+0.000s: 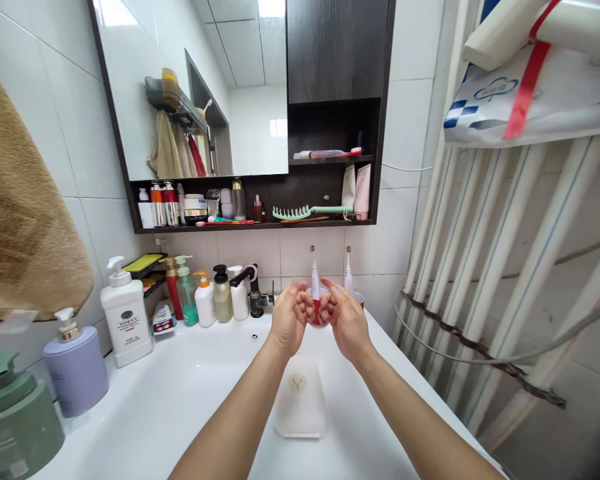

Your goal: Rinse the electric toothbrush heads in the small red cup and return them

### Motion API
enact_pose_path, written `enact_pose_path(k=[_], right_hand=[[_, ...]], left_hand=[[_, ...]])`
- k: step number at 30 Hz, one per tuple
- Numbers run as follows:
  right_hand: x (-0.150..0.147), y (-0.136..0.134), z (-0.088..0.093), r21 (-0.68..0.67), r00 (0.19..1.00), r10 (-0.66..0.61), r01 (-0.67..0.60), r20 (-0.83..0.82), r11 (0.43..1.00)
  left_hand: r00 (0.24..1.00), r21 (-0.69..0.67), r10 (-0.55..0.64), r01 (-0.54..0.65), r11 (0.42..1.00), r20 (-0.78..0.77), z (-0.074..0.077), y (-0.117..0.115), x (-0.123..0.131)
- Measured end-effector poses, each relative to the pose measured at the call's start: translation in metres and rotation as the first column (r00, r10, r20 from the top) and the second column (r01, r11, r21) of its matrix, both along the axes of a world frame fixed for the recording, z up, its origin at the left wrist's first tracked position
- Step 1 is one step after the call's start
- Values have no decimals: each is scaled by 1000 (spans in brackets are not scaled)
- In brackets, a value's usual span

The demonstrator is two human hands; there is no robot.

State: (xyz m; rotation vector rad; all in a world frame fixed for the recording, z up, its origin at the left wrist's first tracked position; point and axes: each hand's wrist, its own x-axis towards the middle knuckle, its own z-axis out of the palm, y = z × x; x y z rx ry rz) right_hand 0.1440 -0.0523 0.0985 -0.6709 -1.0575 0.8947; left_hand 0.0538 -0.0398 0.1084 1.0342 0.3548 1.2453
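Both my arms reach out over a white sink. My left hand and my right hand are held close together near the back of the basin, fingers curled, on either side of a red cup. A white electric toothbrush stands up from the cup between the two hands. A second electric toothbrush stands just behind my right hand. Whether the fingers actually grip the cup is hard to tell. A white lid-like object lies in the basin below my wrists.
Pump bottles and soap dispensers line the left and back of the sink beside a dark faucet. A mirror cabinet shelf holds toiletries and a green comb. A brown towel hangs left; white pipes run down the right.
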Motion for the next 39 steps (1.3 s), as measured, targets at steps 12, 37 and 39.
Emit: enact_pose_path(k=[12, 37, 39], right_hand=[[6, 22, -39, -147, 884, -159, 245, 440, 958], [81, -13, -87, 135, 110, -258, 625, 960, 769], [62, -19, -92, 106, 155, -235, 575, 960, 811]], left_hand=[[923, -219, -116, 35, 975, -367, -40, 4, -4], [672, 210, 321, -243, 947, -668, -114, 20, -2], [655, 310, 398, -253, 917, -642, -101, 20, 9]])
